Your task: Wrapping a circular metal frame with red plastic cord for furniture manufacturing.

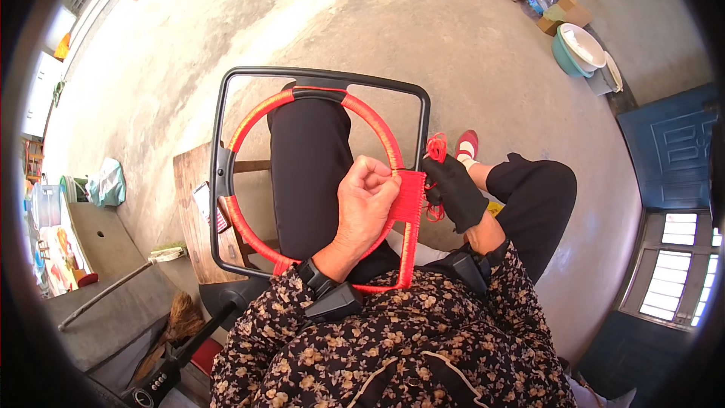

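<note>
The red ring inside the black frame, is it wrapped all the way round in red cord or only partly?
Partly. The ring shows red cord along both sides, but a black stretch at its top is bare.

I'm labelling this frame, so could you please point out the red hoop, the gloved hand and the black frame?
red hoop [375, 125]: head view, upper right arc.
right hand [455, 190]: head view, middle of the glove.
black frame [325, 73]: head view, top bar.
</note>
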Available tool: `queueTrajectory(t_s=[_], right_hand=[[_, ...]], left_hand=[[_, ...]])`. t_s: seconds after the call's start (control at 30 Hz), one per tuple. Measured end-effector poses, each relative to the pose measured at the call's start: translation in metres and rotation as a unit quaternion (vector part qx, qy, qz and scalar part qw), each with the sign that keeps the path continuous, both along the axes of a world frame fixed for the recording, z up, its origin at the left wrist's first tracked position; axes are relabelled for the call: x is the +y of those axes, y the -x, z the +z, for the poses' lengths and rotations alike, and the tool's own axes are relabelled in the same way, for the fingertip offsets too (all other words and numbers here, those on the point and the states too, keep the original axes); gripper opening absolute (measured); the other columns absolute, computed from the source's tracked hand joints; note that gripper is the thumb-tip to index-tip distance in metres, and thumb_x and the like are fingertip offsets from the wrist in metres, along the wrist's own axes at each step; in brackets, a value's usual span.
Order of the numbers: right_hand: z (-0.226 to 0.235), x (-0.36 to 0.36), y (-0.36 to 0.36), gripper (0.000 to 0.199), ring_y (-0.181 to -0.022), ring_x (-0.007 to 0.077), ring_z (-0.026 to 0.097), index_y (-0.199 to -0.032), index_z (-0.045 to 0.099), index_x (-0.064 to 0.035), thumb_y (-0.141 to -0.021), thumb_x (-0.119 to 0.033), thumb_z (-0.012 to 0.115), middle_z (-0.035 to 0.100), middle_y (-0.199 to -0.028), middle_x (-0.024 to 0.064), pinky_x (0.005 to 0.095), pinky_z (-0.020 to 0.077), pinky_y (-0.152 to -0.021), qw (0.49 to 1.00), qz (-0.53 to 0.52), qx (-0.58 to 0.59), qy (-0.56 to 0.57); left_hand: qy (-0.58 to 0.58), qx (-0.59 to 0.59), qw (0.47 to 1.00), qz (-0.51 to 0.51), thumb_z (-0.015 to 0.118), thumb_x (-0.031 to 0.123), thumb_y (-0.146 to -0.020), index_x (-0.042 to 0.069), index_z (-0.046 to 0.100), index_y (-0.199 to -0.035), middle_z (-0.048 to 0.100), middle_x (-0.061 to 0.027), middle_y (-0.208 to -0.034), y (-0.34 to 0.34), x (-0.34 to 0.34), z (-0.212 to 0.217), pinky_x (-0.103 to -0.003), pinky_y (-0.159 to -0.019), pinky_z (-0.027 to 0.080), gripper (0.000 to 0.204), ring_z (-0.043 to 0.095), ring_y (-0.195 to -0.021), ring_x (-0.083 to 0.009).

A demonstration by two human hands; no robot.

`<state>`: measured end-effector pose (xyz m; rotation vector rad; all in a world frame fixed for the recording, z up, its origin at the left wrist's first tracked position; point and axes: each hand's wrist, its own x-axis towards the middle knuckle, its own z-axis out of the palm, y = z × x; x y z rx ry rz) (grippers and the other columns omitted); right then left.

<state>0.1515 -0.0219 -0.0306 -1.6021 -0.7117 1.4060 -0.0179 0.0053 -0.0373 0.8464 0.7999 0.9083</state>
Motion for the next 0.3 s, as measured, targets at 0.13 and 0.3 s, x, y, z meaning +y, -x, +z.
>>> queueTrajectory(t_s=[0.13, 0.3], right_hand=[[-0.014, -0.008, -0.020, 0.021, -0.045, 0.0073, 0.035, -0.085, 0.051, -0.0087, -0.093, -0.028, 0.051, 0.043, -0.062, -0.0021, 0.0227, 0.0277, -0.042, 0.980, -0.058, 0.191, -0.023], [-0.020, -0.014, -0.033, 0.026, -0.047, 0.0072, 0.033, -0.081, 0.047, -0.0075, -0.094, -0.030, 0.053, 0.041, -0.067, -0.0002, 0.0229, 0.0264, -0.043, 0.957, -0.055, 0.280, -0.050]], left_hand=[[0.073, -0.050, 0.995, -0.038, 0.059, 0.009, -0.091, 0.003, 0.048, -0.103, 0.065, -0.0071, -0.085, -0.002, -0.001, 0.002, -0.024, -0.066, 0.051, 0.017, 0.063, -0.072, -0.0115], [0.151, -0.090, 0.964, -0.200, 0.059, 0.018, -0.092, 0.002, 0.042, -0.121, 0.065, -0.0143, -0.096, 0.004, 0.005, 0.009, -0.032, -0.083, 0.053, 0.037, 0.067, -0.089, -0.0228]])
